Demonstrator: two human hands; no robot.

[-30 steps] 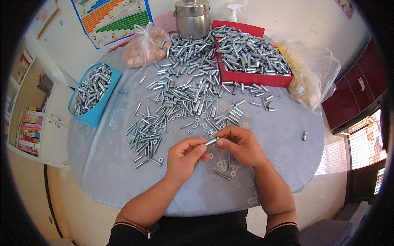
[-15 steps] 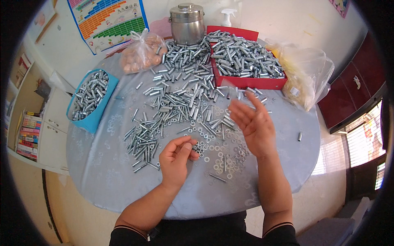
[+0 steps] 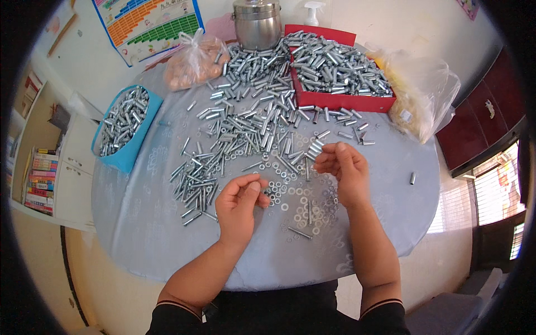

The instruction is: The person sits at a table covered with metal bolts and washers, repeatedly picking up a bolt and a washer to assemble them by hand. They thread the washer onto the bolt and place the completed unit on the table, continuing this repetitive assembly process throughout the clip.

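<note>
My left hand hovers over the near edge of the pile, its thumb and fingers brought together. Whatever they pinch is too small or hidden to name. To the right, my right hand has its fingers curled in beside some shiny metal sleeves; whether it holds anything cannot be made out. Between the hands lie loose metal nuts and pale flat washers. Long thin bolts are heaped left of my left hand. A single bolt rests nearer to me.
A red box heaped with assembled sleeve anchors stands at the back right, beside a clear plastic bag. At left is a blue bin full of them. Behind are a bag of round brown items and a steel pot.
My right hand has come down and closed from a spread, blurred pose above the washers. The left hand keeps nearly the same pinch. The whole view has shifted slightly.
</note>
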